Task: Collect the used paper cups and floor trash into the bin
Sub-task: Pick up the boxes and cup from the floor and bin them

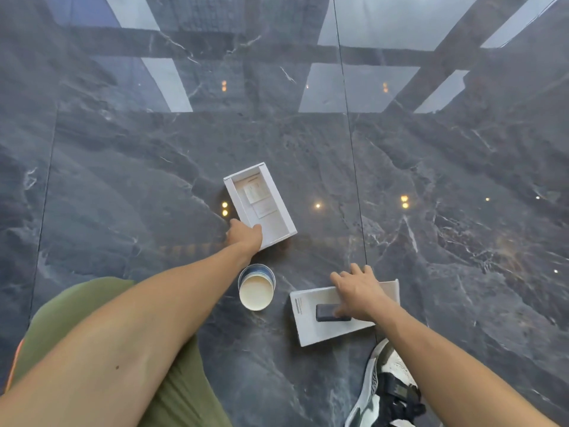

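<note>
You are crouching over the dark polished marble floor (123, 180), and the collecting is, as I judge it, only in its first part. No bin is visible in this view, so nothing here can be counted as already thrown away.

Three pieces of trash lie on the floor in front of you. Your left hand (244, 234) is on the near corner of the open white cardboard box tray (261, 201), with the thumb inside against the wall and the other fingers outside. It seems to pinch that corner, but the tray sits flat on the floor. Some small white paper inserts lie inside it.

Your right hand (358, 291) lies spread over the flat white cardboard box lid (326, 315), which carries a picture of a dark small device. The fingers reach over its far edge. I cannot tell whether they already grip it or only press on it.

Between the two boxes, just beside your left forearm, stands the empty white paper cup with blue outside (256, 291), upright and untouched by any hand.

So all three things remain to be lifted and carried to the bin. With both hands taken by boxes, I think the cup needs a further step, perhaps placing it in the tray.
</note>
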Motion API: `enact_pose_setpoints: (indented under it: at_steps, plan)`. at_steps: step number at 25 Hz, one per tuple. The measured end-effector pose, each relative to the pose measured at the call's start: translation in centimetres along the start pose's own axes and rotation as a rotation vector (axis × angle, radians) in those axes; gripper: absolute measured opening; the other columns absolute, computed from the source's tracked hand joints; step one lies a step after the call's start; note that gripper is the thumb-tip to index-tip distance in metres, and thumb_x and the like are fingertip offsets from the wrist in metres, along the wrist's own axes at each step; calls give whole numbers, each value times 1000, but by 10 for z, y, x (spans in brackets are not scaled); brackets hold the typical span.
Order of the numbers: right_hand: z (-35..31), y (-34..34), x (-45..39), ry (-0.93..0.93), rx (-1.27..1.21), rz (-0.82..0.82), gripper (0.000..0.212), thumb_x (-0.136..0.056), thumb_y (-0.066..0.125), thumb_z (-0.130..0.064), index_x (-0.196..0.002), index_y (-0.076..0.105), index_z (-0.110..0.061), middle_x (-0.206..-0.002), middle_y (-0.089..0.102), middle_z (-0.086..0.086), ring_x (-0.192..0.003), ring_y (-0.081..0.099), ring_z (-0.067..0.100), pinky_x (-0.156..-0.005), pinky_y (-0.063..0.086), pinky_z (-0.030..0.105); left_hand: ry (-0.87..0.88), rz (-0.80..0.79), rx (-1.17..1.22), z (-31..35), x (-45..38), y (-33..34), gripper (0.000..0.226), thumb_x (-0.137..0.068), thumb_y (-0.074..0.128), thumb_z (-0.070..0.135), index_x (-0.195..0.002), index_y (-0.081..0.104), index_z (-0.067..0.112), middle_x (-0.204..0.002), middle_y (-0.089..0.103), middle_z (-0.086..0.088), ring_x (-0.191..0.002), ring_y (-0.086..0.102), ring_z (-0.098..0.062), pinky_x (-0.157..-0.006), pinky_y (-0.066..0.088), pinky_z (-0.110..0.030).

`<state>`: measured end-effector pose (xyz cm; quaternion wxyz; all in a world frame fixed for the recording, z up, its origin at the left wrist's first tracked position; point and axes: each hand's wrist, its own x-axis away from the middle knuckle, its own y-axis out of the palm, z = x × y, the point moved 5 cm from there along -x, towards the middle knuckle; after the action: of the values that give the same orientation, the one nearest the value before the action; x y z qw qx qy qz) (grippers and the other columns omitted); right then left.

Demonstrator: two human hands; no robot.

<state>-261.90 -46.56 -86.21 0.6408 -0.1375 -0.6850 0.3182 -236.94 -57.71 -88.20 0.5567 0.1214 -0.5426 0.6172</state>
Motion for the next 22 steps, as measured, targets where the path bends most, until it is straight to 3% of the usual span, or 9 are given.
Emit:
enact_pose_setpoints:
  at_steps: [3, 6, 7, 9, 12, 15, 18, 20, 22]
  plan:
    - [36, -30, 7, 215, -361, 109, 45, -86, 64, -58, -108, 52, -20, -118, 66, 8, -112, 54, 34, -91, 40, 45, 8, 45, 103, 13, 6, -13, 60, -101, 55, 27, -148, 31, -2, -147, 52, -24, -132, 53, -43, -107, 45, -48]
    - [70, -78, 6, 493, -1147, 463, 41, -94, 62, -50, -104, 56, -11, -108, 69, 12, -100, 66, 36, -84, 52, 45, 138, 40, 173, 32, 4, -28, 51, -98, 60, 28, -137, 42, 0, -140, 56, -19, -125, 56, -38, -92, 45, -39]
    - [71, -96, 0, 507, -1394, 553, 41, -95, 62, -48, -108, 61, -9, -108, 71, 11, -101, 68, 36, -84, 55, 46, 190, 27, 167, 39, 2, -31, 54, -97, 62, 36, -136, 47, 1, -137, 58, -17, -124, 57, -36, -90, 44, -38]
    - [52, -130, -19, 383, -1706, 569, 43, -96, 63, -45, -116, 66, -7, -111, 75, 10, -103, 72, 32, -87, 58, 48, 286, -31, 184, 53, 6, -32, 69, -93, 65, 56, -132, 53, 1, -126, 62, -11, -118, 59, -32, -89, 47, -35]
    - [6, -166, -33, 275, -1688, 553, 43, -94, 69, -43, -111, 64, -5, -106, 75, 8, -95, 73, 26, -85, 59, 46, 347, -176, 311, 69, 17, -34, 67, -88, 69, 61, -120, 56, 5, -100, 64, 1, -96, 63, -19, -67, 45, -20]
    - [-19, -177, -44, 171, -1733, 559, 37, -95, 66, -46, -97, 69, -9, -95, 76, 8, -84, 72, 22, -78, 60, 42, 319, -283, 434, 67, 17, -40, 74, -73, 91, 46, -124, 52, 9, -110, 69, -1, -98, 70, -15, -73, 56, -25]
    - [-23, -167, -46, 242, -1781, 558, 66, -94, 50, -63, -99, 73, -1, -88, 74, 11, -78, 65, 21, -75, 54, 38, 267, -251, 576, 60, 5, -51, 88, -59, 98, 42, -127, 56, 6, -114, 75, -8, -99, 76, -22, -78, 64, -35]
    - [-26, -143, -36, 387, -1813, 626, 45, -97, 49, -49, -92, 70, -9, -85, 69, 6, -78, 61, 23, -74, 51, 38, 263, -201, 621, 57, 1, -58, 86, -59, 99, 38, -127, 57, 5, -113, 75, -9, -98, 76, -23, -80, 65, -37]
    - [-41, -117, -17, 278, -1607, 665, 20, -86, 56, -31, -90, 67, -16, -86, 67, -1, -82, 60, 20, -76, 49, 35, 249, -108, 647, 52, -3, -65, 90, -54, 99, 40, -124, 55, 6, -113, 74, -8, -99, 75, -23, -85, 64, -39]
